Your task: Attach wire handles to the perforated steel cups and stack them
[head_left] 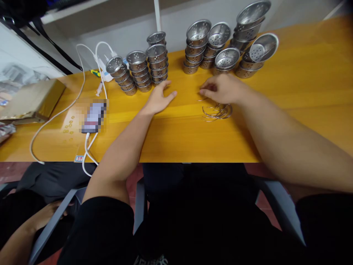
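Observation:
My left hand (pixel 160 98) rests over the wooden table with thumb and fingers apart, holding nothing. Its fingertips are close to the foot of three stacks of perforated metal cups (pixel 158 60). My right hand (pixel 222 89) has its fingers curled, thumb and forefinger tips together; anything between them is too small to make out. Just under that hand lies a loose pile of thin curved metal wires (pixel 220 112), partly covered by it. Behind it stand more stacked perforated cups (pixel 227 59), some tilted.
A phone (pixel 93 117) with white cables (pixel 79 92) lies on the table (pixel 176 140) at left, beside small yellowish rings (pixel 68 126) and a syringe (pixel 99 89). A cardboard box (pixel 33 101) sits farther left. Another person's arm (pixel 33 226) shows at lower left.

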`<state>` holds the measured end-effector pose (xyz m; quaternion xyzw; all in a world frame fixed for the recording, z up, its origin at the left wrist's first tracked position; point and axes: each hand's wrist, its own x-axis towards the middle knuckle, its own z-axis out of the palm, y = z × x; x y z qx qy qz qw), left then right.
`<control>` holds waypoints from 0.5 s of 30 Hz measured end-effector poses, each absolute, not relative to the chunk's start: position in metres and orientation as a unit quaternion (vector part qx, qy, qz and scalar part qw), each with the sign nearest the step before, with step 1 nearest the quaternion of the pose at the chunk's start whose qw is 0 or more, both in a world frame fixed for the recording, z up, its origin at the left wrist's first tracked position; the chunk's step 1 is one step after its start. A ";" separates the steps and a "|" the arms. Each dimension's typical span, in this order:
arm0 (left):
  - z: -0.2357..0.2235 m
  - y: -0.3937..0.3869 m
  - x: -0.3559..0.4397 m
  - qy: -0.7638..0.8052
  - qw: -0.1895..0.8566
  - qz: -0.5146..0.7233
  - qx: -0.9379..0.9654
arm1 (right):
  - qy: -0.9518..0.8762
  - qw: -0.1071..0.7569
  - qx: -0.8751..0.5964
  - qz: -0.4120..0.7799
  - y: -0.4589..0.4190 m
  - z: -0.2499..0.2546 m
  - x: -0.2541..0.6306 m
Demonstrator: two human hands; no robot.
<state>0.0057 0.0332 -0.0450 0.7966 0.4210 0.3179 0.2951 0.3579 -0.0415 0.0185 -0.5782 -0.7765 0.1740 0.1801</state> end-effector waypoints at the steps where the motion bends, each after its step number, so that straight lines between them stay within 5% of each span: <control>1: -0.044 0.033 0.006 0.426 0.293 0.318 0.795 | -0.772 0.184 -0.588 0.159 -0.044 0.023 0.358; 7: -0.032 0.020 0.007 0.449 0.284 0.312 0.787 | -0.691 0.228 -0.685 0.039 -0.046 0.035 0.366; 15: -0.026 0.013 0.006 0.426 0.261 0.308 0.810 | -0.660 0.180 -0.727 0.059 -0.027 0.017 0.387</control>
